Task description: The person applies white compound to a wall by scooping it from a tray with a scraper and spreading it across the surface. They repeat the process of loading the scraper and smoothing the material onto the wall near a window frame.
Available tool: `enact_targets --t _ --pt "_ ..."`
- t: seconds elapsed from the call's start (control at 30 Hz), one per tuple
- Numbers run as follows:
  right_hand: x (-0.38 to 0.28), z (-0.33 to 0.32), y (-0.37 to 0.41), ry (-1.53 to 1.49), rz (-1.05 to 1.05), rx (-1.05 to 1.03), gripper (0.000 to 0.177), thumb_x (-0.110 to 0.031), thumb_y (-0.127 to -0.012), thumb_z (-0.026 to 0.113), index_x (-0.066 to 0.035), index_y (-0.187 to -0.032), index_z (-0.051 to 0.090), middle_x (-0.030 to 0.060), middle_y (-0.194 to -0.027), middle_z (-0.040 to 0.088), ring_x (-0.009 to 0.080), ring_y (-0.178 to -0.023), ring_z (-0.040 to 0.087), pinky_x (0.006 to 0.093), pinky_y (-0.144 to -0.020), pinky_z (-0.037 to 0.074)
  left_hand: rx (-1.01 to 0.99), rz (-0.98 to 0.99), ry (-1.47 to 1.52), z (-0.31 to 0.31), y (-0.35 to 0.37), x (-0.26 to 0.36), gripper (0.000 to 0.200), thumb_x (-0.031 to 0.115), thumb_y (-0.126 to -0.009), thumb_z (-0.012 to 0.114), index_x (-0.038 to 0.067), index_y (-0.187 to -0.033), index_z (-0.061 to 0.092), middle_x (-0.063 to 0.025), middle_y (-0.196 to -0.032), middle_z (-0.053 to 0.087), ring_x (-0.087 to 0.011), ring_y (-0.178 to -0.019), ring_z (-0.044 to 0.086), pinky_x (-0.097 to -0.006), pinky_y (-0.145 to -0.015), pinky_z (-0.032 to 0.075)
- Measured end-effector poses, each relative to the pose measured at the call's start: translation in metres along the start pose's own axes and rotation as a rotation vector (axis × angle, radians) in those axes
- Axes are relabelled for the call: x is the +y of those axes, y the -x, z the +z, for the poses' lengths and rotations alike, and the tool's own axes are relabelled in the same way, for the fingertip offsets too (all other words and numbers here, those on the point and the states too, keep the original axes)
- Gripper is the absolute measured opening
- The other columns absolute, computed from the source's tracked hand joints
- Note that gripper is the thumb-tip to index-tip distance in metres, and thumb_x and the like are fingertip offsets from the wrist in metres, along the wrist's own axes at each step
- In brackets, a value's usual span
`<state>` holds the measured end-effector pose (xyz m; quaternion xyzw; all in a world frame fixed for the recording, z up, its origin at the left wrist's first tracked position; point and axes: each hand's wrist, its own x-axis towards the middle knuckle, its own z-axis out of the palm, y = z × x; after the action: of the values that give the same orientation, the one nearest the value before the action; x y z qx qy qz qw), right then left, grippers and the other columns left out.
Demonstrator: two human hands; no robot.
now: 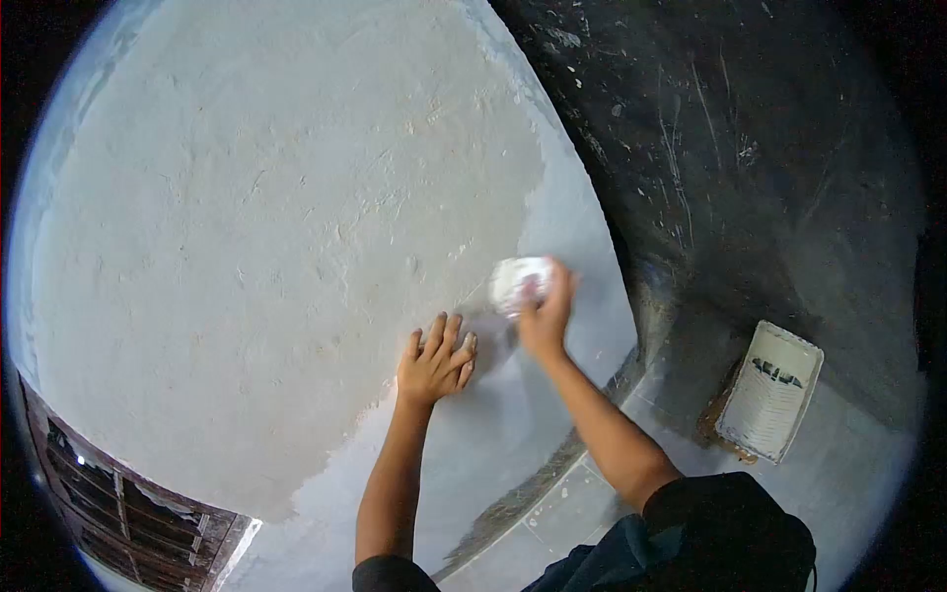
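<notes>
My right hand (547, 311) is closed on a white, paint-covered object (518, 284), blurred by motion, against the light wall (296, 217). It is too smeared to tell exactly what tool it is. To its lower left, my left hand (436, 360) rests on the wall with its fingers spread and nothing in it. Pale bluish-white paint covers the wall's right edge and lower part, while its large middle is a duller beige-grey with rough scratches.
A white paint tray (774, 400) with a ribbed surface stands on the floor at the right. Dark, paint-specked surface (710, 128) fills the upper right. A brown slatted frame (128, 503) is at the lower left.
</notes>
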<state>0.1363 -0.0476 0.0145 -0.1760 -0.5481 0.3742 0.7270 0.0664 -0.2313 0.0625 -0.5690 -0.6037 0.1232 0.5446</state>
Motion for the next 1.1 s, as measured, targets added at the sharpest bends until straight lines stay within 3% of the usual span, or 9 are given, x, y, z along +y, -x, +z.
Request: enact_targets --t 0.03,0.1,0.23,0.4,0.63,0.73,0.83,0.97,1.1 --pt "-0.014 0.009 0.009 0.011 -0.139 -0.088 0.043 -0.005 -0.084 0.052 -0.004 -0.125 0.043 0.0213 -0.111 0.047 0.0391 -0.098 0.050 0.0473 -0.082 0.043 0.000 0.000 -0.001 0.000 0.001 -0.002 0.033 0.037 -0.078 0.055 0.021 -0.108 0.054 -0.0064 -0.130 0.050 -0.0255 -0.119 0.048 -0.0502 -0.087 0.037" --pt "-0.025 0.011 0.012 -0.096 0.034 -0.230 0.039 -0.008 -0.087 0.052 -0.003 -0.124 0.043 0.0220 -0.112 0.051 0.0384 -0.103 0.050 0.0466 -0.086 0.042 0.015 -0.010 0.015 0.001 0.003 -0.007 0.033 0.038 -0.079 0.055 0.021 -0.108 0.054 -0.0064 -0.129 0.051 -0.0247 -0.119 0.049 -0.0497 -0.088 0.037" --pt "0.007 0.002 0.018 -0.042 0.389 0.133 0.038 -0.009 -0.087 0.053 -0.001 -0.122 0.044 0.0194 -0.113 0.050 0.0363 -0.106 0.050 0.0419 -0.089 0.042 0.004 -0.008 0.003 0.000 -0.001 -0.005 0.034 0.038 -0.079 0.055 0.021 -0.108 0.054 -0.0064 -0.128 0.052 -0.0243 -0.118 0.050 -0.0490 -0.088 0.036" --pt "-0.016 0.002 0.006 -0.295 0.111 -0.161 0.037 -0.004 -0.081 0.058 0.000 -0.115 0.045 0.0196 -0.107 0.051 0.0366 -0.098 0.054 0.0402 -0.086 0.044 0.055 -0.029 0.008 0.003 0.007 -0.005 0.033 0.037 -0.078 0.056 0.023 -0.108 0.053 -0.0060 -0.128 0.052 -0.0242 -0.117 0.051 -0.0486 -0.088 0.037" --pt "-0.063 -0.049 -0.087 -0.010 -0.399 -0.715 0.028 0.004 -0.078 0.053 -0.004 -0.104 0.048 0.0188 -0.093 0.059 0.0380 -0.088 0.059 0.0430 -0.075 0.047 0.030 0.015 0.022 -0.004 0.004 -0.013 0.033 0.036 -0.076 0.058 0.023 -0.107 0.052 -0.0059 -0.126 0.053 -0.0242 -0.117 0.050 -0.0482 -0.086 0.039" --pt "-0.077 -0.036 -0.090 0.181 -0.567 -0.999 0.027 0.001 -0.074 0.055 -0.008 -0.099 0.054 0.0098 -0.083 0.063 0.0331 -0.085 0.061 0.0441 -0.074 0.046 0.062 0.036 0.052 -0.005 0.006 -0.013 0.033 0.037 -0.076 0.058 0.022 -0.104 0.052 -0.0060 -0.123 0.054 -0.0240 -0.116 0.050 -0.0481 -0.086 0.039" --pt "-0.076 -0.027 -0.090 0.157 -0.899 -1.094 0.026 0.000 -0.073 0.054 -0.009 -0.098 0.057 0.0069 -0.086 0.063 0.0275 -0.089 0.060 0.0411 -0.079 0.044 0.009 0.048 0.029 -0.007 0.007 -0.010 0.031 0.037 -0.075 0.058 0.020 -0.101 0.052 -0.0061 -0.120 0.055 -0.0233 -0.114 0.051 -0.0477 -0.086 0.039" --pt "-0.079 -0.011 -0.095 0.120 -0.936 -1.101 0.027 0.000 -0.072 0.054 -0.010 -0.097 0.059 0.0056 -0.089 0.062 0.0237 -0.095 0.058 0.0381 -0.083 0.041 0.067 0.023 0.016 -0.005 0.010 -0.009 0.032 0.036 -0.075 0.058 0.018 -0.100 0.053 -0.0059 -0.118 0.055 -0.0227 -0.113 0.050 -0.0469 -0.087 0.038" --pt "-0.086 -0.017 -0.101 0.148 -0.802 -0.861 0.028 -0.001 -0.073 0.055 -0.010 -0.098 0.059 0.0067 -0.094 0.060 0.0257 -0.100 0.055 0.0401 -0.083 0.039 0.032 0.026 0.021 -0.011 0.012 -0.008 0.032 0.035 -0.074 0.059 0.017 -0.100 0.052 -0.0063 -0.116 0.056 -0.0224 -0.111 0.051 -0.0454 -0.087 0.038"
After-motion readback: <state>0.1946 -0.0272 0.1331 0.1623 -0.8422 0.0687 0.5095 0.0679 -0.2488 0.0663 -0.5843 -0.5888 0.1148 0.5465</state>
